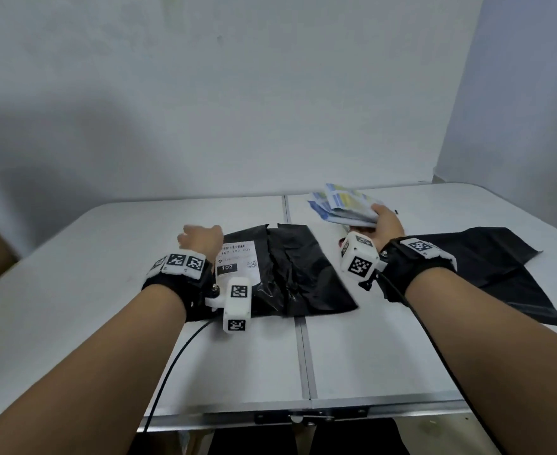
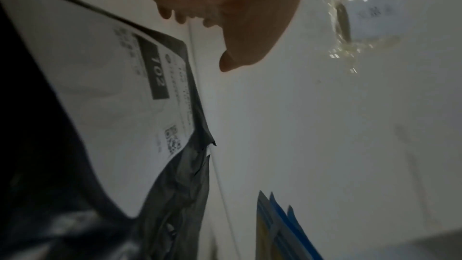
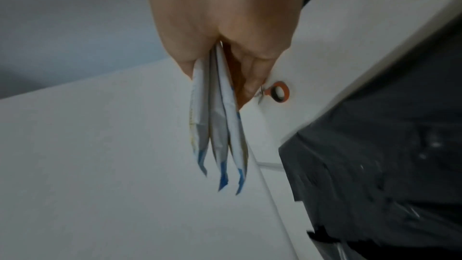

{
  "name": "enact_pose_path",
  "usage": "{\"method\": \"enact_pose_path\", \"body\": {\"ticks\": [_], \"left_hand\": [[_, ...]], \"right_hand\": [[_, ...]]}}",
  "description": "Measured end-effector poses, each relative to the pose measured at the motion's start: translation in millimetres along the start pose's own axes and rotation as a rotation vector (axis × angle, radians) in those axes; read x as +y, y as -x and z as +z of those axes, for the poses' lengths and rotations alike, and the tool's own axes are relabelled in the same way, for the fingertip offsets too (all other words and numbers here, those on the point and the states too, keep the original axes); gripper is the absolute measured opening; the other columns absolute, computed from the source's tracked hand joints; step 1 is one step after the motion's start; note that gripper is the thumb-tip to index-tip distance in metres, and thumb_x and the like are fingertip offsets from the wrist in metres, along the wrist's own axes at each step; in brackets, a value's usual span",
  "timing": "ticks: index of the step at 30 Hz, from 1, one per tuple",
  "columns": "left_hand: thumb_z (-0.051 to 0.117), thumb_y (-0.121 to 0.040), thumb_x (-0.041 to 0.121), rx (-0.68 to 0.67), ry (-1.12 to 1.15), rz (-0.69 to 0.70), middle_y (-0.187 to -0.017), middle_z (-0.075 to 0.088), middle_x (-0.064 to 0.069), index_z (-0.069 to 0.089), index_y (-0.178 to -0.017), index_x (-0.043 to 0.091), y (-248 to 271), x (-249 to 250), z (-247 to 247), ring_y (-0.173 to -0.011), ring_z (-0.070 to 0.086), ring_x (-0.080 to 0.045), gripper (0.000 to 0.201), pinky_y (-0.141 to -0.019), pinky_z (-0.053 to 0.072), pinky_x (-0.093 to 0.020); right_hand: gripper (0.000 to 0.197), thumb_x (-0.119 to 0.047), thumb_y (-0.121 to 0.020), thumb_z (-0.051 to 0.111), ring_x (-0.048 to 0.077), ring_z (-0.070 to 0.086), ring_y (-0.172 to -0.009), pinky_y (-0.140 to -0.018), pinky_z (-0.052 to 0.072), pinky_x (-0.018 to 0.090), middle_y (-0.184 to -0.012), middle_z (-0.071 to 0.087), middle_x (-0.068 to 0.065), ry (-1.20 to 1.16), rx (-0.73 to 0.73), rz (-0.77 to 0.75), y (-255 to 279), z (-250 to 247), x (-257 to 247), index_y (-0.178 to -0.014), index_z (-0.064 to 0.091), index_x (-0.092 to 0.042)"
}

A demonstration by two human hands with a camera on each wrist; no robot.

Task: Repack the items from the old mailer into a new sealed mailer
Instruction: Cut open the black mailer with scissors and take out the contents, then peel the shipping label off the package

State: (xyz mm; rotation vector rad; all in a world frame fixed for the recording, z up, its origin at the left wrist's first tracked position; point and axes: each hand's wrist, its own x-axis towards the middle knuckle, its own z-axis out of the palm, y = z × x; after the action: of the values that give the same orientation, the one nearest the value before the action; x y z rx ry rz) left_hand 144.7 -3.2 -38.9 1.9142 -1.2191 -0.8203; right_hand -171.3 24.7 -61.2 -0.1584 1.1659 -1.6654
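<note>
The right hand (image 1: 387, 221) pinches a small stack of blue-and-white flat packets (image 1: 344, 203) between thumb and fingers; in the right wrist view three of them hang edge-on and splay apart at their free ends. They are lifted clear of the white desk (image 1: 369, 349), above its far middle. The old mailer (image 1: 290, 274), black, crumpled and torn open along its far edge, lies flat near the left hand (image 1: 201, 239), with its white shipping label (image 1: 237, 262) numbered 102 facing up. That hand's fingers are loosely curled and hold nothing I can see; it hovers over the mailer's far left corner. The new mailer (image 1: 487, 267), smooth and black, lies flat well to the right.

The step in hand looks like carrying the packets to the new mailer. To do it well, square the splayed stack first, so no loose packet slips. The left hand should probably cross over to lift the new mailer's mouth open. Small scissors with an orange loop (image 3: 277, 92) lie just beyond the right fingertips; steer clear.
</note>
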Motion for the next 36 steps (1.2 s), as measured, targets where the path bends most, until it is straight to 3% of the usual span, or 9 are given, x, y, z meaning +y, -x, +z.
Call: {"method": "enact_pose_path", "body": {"ticks": [5, 10, 16, 21, 25, 27, 29, 31, 36], "left_hand": [[0.051, -0.084, 0.017, -0.133, -0.203, 0.315, -0.141, 0.045, -0.01, 0.048, -0.134, 0.021, 15.0, 20.9, 13.9, -0.125, 0.048, -0.031, 0.051, -0.105, 0.042, -0.043], [0.05, -0.085, 0.017, -0.261, -0.14, 0.339, -0.125, 0.056, -0.008, 0.056, -0.123, 0.026, 15.6, 26.8, 32.0, -0.106, 0.06, -0.026, 0.04, -0.08, 0.051, -0.03], [0.047, -0.081, 0.008, -0.338, 0.014, 0.281, -0.116, 0.064, -0.011, 0.06, -0.116, 0.021, 10.6, 41.7, 38.6, -0.101, 0.066, -0.025, 0.04, -0.094, 0.053, -0.036], [0.045, -0.086, 0.001, -0.361, 0.043, 0.276, -0.117, 0.061, -0.01, 0.058, -0.122, 0.013, 3.7, 48.0, 49.9, -0.085, 0.066, -0.023, 0.04, -0.079, 0.058, -0.031], [0.044, -0.087, 0.0, -0.37, 0.044, 0.279, -0.108, 0.063, -0.013, 0.057, -0.124, 0.01, 10.0, 53.1, 56.5, -0.076, 0.062, -0.026, 0.04, -0.078, 0.056, -0.037], [0.044, -0.087, 0.0, -0.37, 0.042, 0.29, -0.114, 0.062, -0.017, 0.057, -0.124, 0.009, 14.3, 55.3, 58.0, -0.082, 0.061, -0.029, 0.04, -0.08, 0.056, -0.041], [0.045, -0.088, 0.0, -0.372, 0.041, 0.306, -0.118, 0.06, -0.016, 0.057, -0.125, 0.009, 18.0, 57.5, 56.5, -0.086, 0.059, -0.027, 0.04, -0.074, 0.055, -0.036], [0.046, -0.089, 0.001, -0.363, 0.046, 0.329, -0.126, 0.057, -0.012, 0.058, -0.124, 0.011, 20.5, 58.6, 50.1, -0.095, 0.056, -0.023, 0.039, -0.077, 0.052, -0.033], [0.047, -0.09, 0.003, -0.34, 0.012, 0.372, -0.133, 0.053, -0.003, 0.059, -0.123, 0.015, 23.9, 45.0, 14.9, -0.116, 0.051, -0.019, 0.037, -0.089, 0.042, -0.024]], "right_hand": [[0.035, -0.022, -0.085, 0.063, 0.032, 0.063, -0.073, -0.076, 0.056, 0.052, -0.095, 0.061, 0.018, 0.102, 0.121, -0.085, 13.2, 14.7, -13.7, -0.109, 0.049, -0.001], [0.038, -0.035, -0.09, 0.055, 0.025, 0.054, -0.07, -0.082, 0.053, 0.034, -0.09, 0.057, 0.012, 0.348, 0.188, -0.149, -6.5, 26.5, -23.1, -0.114, 0.05, -0.007], [0.059, -0.042, -0.094, 0.045, 0.03, 0.053, -0.123, -0.1, 0.047, 0.042, -0.143, 0.045, 0.011, 0.657, 0.138, -0.146, -40.5, 11.2, -33.9, -0.144, 0.034, -0.012], [0.056, -0.039, -0.096, 0.046, 0.028, 0.048, -0.13, -0.075, 0.048, 0.027, -0.144, 0.045, 0.012, 0.631, 0.188, -0.204, -30.8, 8.2, -49.0, -0.142, 0.04, -0.007], [0.069, -0.032, -0.092, 0.053, 0.024, 0.04, -0.133, -0.108, 0.032, 0.025, -0.149, 0.035, 0.009, 0.518, 0.384, -0.321, -31.8, 3.1, -54.3, -0.148, 0.021, -0.007], [0.056, -0.018, -0.092, 0.049, 0.019, 0.049, -0.119, -0.095, 0.035, 0.016, -0.136, 0.044, 0.004, 0.472, 0.408, -0.423, -23.4, 12.8, -55.5, -0.144, 0.028, -0.009], [0.044, -0.01, -0.09, 0.045, 0.023, 0.055, -0.108, -0.093, 0.041, 0.025, -0.131, 0.051, 0.008, 0.506, 0.372, -0.505, -10.9, 27.5, -50.1, -0.134, 0.042, -0.012], [0.036, -0.007, -0.09, 0.042, 0.022, 0.057, -0.092, -0.085, 0.05, 0.031, -0.117, 0.059, 0.009, 0.499, 0.233, -0.494, -0.8, 41.1, -38.0, -0.123, 0.053, -0.014], [0.02, 0.002, -0.092, 0.048, 0.006, 0.059, -0.056, -0.047, 0.044, 0.012, -0.078, 0.068, 0.004, 0.654, -0.268, -0.23, 53.6, 71.1, 5.9, -0.087, 0.059, -0.013]]}}
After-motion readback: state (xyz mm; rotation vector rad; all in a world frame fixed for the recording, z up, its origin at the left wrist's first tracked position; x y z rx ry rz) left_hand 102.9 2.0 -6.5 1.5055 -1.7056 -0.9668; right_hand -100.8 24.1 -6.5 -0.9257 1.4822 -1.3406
